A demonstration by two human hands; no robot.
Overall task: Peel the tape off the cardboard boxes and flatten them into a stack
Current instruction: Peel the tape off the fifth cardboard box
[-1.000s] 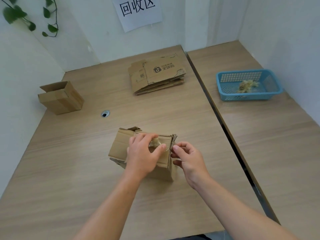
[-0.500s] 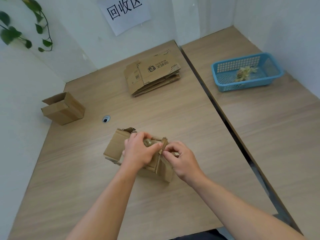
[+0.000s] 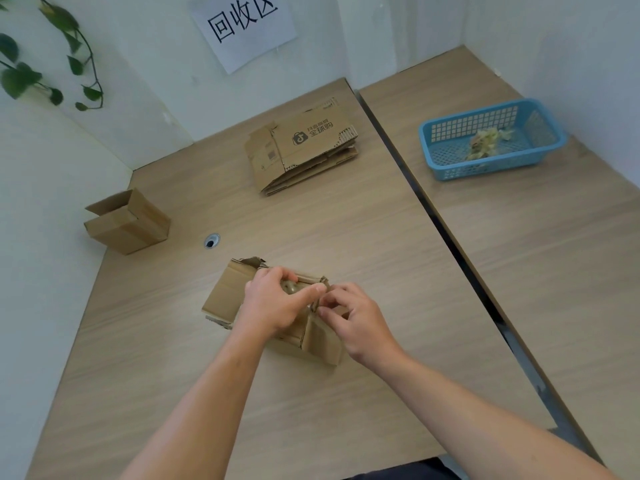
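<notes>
A small brown cardboard box (image 3: 227,296) lies on its side on the wooden table in front of me. My left hand (image 3: 273,306) lies over the top of it, fingers curled round a crumpled wad of tape (image 3: 290,287). My right hand (image 3: 356,320) pinches a tape strip at the box's right end, next to a loose flap (image 3: 323,344). A stack of flattened boxes (image 3: 304,148) rests at the far middle of the table. Another small box (image 3: 128,221) with an open flap stands at the far left.
A blue plastic basket (image 3: 491,140) holding crumpled tape scraps sits on the second table to the right. A dark gap (image 3: 450,233) divides the two tables. A cable hole (image 3: 212,240) lies beyond the box. White walls enclose the corner, with a paper sign and a plant.
The box has turned and tipped in my hands, its right end flap now hanging open. My right hand has shifted closer to my left at the tape. The view has tilted.
</notes>
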